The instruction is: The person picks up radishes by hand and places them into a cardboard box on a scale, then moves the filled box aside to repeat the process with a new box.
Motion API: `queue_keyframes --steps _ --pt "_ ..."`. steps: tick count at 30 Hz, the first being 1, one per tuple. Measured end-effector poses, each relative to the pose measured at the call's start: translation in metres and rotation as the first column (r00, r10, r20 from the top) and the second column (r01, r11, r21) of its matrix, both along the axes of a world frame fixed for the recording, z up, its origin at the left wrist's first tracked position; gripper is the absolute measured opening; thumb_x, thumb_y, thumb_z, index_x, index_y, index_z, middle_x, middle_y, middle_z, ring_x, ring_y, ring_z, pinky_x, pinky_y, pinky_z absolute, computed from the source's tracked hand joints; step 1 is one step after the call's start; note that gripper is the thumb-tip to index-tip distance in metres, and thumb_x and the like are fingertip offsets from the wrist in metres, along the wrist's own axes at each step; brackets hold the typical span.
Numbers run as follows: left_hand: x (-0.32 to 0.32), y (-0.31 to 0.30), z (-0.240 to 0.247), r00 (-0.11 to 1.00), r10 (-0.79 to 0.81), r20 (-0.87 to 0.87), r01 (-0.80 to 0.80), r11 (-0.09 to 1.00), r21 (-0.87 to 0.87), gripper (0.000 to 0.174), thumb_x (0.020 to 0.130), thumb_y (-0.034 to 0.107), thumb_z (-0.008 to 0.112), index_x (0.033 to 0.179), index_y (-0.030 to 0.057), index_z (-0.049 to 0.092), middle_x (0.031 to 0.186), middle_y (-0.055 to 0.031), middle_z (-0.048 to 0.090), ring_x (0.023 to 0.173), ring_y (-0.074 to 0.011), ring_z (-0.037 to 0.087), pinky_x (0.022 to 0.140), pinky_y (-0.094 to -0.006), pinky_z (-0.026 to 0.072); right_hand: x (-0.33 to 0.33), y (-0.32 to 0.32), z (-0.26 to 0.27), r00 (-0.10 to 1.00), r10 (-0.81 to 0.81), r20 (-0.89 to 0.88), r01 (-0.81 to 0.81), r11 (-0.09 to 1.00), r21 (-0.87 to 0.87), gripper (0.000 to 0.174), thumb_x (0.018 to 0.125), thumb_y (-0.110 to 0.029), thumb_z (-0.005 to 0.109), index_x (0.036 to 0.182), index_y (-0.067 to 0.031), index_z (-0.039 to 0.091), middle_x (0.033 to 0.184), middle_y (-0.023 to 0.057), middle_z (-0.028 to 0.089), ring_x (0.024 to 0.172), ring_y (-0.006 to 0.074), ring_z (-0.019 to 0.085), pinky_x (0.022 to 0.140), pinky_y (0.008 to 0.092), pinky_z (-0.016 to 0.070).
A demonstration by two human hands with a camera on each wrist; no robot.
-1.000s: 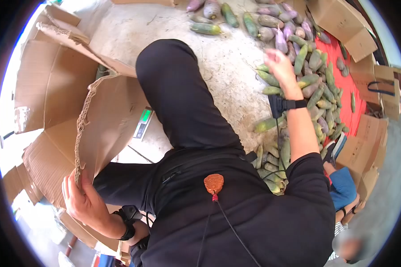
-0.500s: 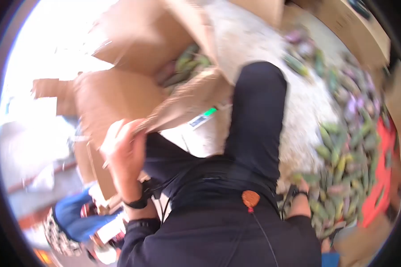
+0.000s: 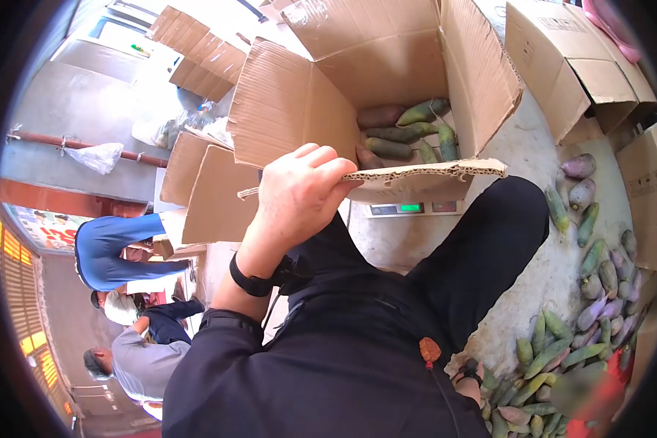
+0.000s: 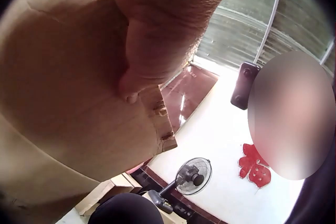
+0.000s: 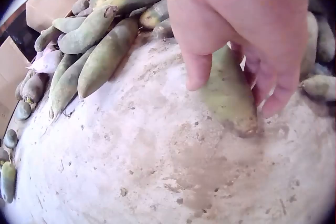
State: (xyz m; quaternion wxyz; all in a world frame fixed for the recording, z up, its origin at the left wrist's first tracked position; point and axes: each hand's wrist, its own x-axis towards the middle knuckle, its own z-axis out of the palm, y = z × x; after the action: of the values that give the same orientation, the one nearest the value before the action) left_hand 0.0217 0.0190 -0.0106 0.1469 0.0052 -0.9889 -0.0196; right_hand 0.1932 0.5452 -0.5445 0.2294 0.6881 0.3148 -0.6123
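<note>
My left hand (image 3: 299, 191) grips the near flap (image 3: 416, 174) of a large cardboard box (image 3: 387, 69), fingers curled over its rough edge. In the left wrist view the thumb (image 4: 142, 56) presses against the cardboard. Several green and purplish radishes (image 3: 390, 148) lie at the bottom of the box. Low beside my body is my right hand (image 3: 467, 374), partly out of sight in the head view. The right wrist view shows its thumb and fingers around a thick green radish (image 5: 226, 95) on the dusty floor.
A scale with a green display (image 3: 412, 208) sits under the box. A large heap of radishes (image 3: 544, 365) spreads over the floor at right, partly on red sheeting (image 3: 613, 379). More cartons (image 3: 555, 58) stand behind it. People (image 3: 135, 365) are at far left.
The head view has swung left, bringing the box to the middle. My right hand has gone from above the heap down to a radish near my body. My left hand keeps hold of the flap.
</note>
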Motion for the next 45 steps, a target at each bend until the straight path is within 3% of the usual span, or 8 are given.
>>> queue_keyframes --steps 5,7,13,21,25,35,43,45 --pt "0.000 -0.001 0.000 1.000 0.016 0.011 -0.016 0.999 -0.028 0.011 0.071 0.012 0.068 0.080 0.0061 0.065 0.070 -0.0054 0.058 0.068 -0.0241 0.058 0.059 -0.0336 0.0468 -0.021 -0.010 0.037 0.996 0.014 -0.083 -0.016 1.000 -0.023 0.048 0.092 -0.049 0.044 0.091 -0.0038 0.058 0.076 0.0103 0.062 0.061 0.0269 0.059 0.054 0.0396 0.0500" --pt "0.000 -0.001 -0.001 1.000 0.011 -0.007 -0.012 0.999 -0.036 0.010 0.071 0.015 0.069 0.078 0.0086 0.064 0.069 -0.0034 0.057 0.068 -0.0225 0.058 0.059 -0.0329 0.0468 -0.040 -0.032 0.066 0.963 -0.205 -0.177 0.208 0.978 -0.001 0.046 0.090 -0.051 0.047 0.088 -0.0057 0.057 0.072 0.0075 0.060 0.056 0.0244 0.056 0.048 0.0363 0.0481" --pt "0.006 -0.002 -0.004 1.000 -0.012 -0.016 0.011 1.000 -0.029 0.014 0.069 0.013 0.069 0.081 0.0071 0.065 0.070 -0.0043 0.057 0.066 -0.0231 0.057 0.057 -0.0334 0.0464 -0.069 -0.050 0.054 0.956 0.009 -0.293 0.007 0.998 0.055 0.040 0.084 -0.040 0.065 0.100 -0.0043 0.055 0.090 0.0096 0.058 0.075 0.0217 0.059 0.055 0.0302 0.0525" --pt "0.018 -0.002 -0.015 0.997 -0.055 -0.059 0.052 0.997 -0.048 0.021 0.060 0.008 0.065 0.082 0.0080 0.063 0.070 -0.0031 0.054 0.065 -0.0209 0.054 0.059 -0.0320 0.0454 -0.139 -0.081 0.129 0.808 -0.363 -0.465 0.305 0.932 -0.198 0.044 0.082 -0.035 0.070 0.105 -0.0011 0.054 0.095 0.0119 0.057 0.089 0.0252 0.056 0.075 0.0358 0.0506" --pt "0.019 -0.004 -0.018 0.989 -0.075 -0.127 0.068 0.996 -0.056 0.017 0.063 0.009 0.065 0.080 0.0085 0.062 0.070 -0.0022 0.054 0.065 -0.0195 0.054 0.056 -0.0313 0.0435 -0.161 -0.081 0.175 0.808 0.012 -0.589 -0.089 0.991 -0.101 0.038 0.081 -0.036 0.070 0.103 -0.0077 0.057 0.098 0.0080 0.060 0.084 0.0213 0.057 0.073 0.0346 0.0502" --pt "0.017 -0.004 -0.019 0.985 -0.094 -0.147 0.084 0.994 -0.075 0.011 0.064 0.010 0.059 0.074 0.0080 0.057 0.069 -0.0025 0.052 0.067 -0.0186 0.055 0.060 -0.0307 0.0465 -0.307 -0.162 0.429 -0.049 0.552 -0.832 -0.242 0.802 0.546 0.050 0.084 -0.010 0.061 0.130 -0.0004 0.044 0.120 0.0090 0.055 0.106 0.0194 0.055 0.089 0.0326 0.0448" --pt "0.015 -0.001 -0.017 0.986 -0.093 -0.138 0.084 0.994 -0.067 0.009 0.065 0.010 0.059 0.074 0.0089 0.057 0.070 -0.0018 0.054 0.067 -0.0180 0.055 0.058 -0.0307 0.0449 -0.349 -0.287 0.570 -0.572 0.438 -0.694 -0.365 0.621 0.693 0.046 0.083 -0.014 0.061 0.123 0.0055 0.048 0.107 0.0086 0.060 0.094 0.0140 0.059 0.082 0.0261 0.0464" --pt "0.015 0.001 -0.015 0.989 -0.067 -0.129 0.057 0.995 -0.078 0.007 0.067 0.010 0.059 0.074 0.0087 0.058 0.071 -0.0020 0.055 0.067 -0.0183 0.056 0.059 -0.0306 0.0449 -0.357 -0.309 0.579 -0.667 0.411 -0.621 -0.450 0.442 0.776 0.043 0.087 -0.014 0.058 0.126 0.0016 0.048 0.113 0.0074 0.059 0.099 0.0140 0.058 0.086 0.0262 0.0454"
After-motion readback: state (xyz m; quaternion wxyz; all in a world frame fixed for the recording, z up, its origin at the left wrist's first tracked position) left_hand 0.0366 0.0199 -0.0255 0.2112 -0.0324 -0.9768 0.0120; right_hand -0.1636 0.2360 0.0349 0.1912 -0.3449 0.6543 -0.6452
